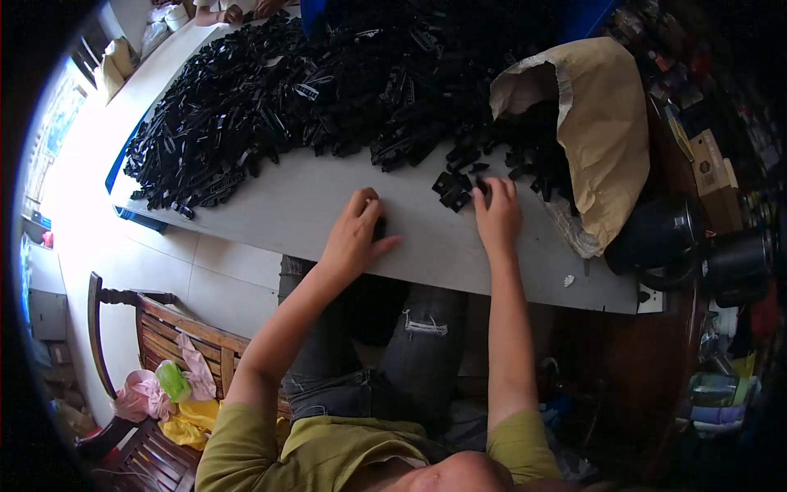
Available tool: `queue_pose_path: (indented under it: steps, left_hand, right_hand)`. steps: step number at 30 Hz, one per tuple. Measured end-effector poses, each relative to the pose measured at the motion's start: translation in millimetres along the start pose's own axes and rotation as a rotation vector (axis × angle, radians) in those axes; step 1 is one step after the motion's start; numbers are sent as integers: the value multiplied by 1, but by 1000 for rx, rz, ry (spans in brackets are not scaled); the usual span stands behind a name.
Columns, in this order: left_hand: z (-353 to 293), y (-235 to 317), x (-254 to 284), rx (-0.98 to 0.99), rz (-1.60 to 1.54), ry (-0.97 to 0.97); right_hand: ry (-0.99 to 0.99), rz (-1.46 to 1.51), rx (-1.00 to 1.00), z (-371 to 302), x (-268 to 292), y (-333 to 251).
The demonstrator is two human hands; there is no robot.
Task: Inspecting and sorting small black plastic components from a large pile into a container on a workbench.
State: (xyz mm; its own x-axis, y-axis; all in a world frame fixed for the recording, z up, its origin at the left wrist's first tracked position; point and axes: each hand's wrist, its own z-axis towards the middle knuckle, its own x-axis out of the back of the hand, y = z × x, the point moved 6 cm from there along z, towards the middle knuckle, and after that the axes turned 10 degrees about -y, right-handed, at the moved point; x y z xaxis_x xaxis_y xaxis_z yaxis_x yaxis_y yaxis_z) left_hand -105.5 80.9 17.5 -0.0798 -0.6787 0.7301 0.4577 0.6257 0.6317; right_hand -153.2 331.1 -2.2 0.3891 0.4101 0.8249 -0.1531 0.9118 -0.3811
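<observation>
Fingers curled and thumb sticking out to the right, my left hand (352, 234) rests over the front part of the grey table (287, 197). A dark shape shows between its thumb and fingers, too shadowed to name. My right hand (498, 215) is closed at the fingertips on a black plastic piece (481, 187). Just left of those fingertips lies a small group of black plastic pieces (452, 189), apart from the main heap. That large heap of black plastic pieces (270, 98) spreads across the far side of the table.
A torn brown paper sack (611, 123) lies open at the right, with black pieces at its mouth. Black containers (660, 234) stand beyond the table's right end. A wooden chair (184, 328) with cloths is at lower left. Another person's hands (234, 14) are at the far left edge.
</observation>
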Motion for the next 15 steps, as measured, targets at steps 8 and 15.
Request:
queue_pose_path:
  steps: [8,15]
  left_hand:
    - [-14,-10,-2,-43,-277,-108]
    - [-6,-17,-7,-33,-312,-214]
  right_hand:
    - [-386,739,-103,-51,3,-64]
    - [-418,435,265,-53,10,-87]
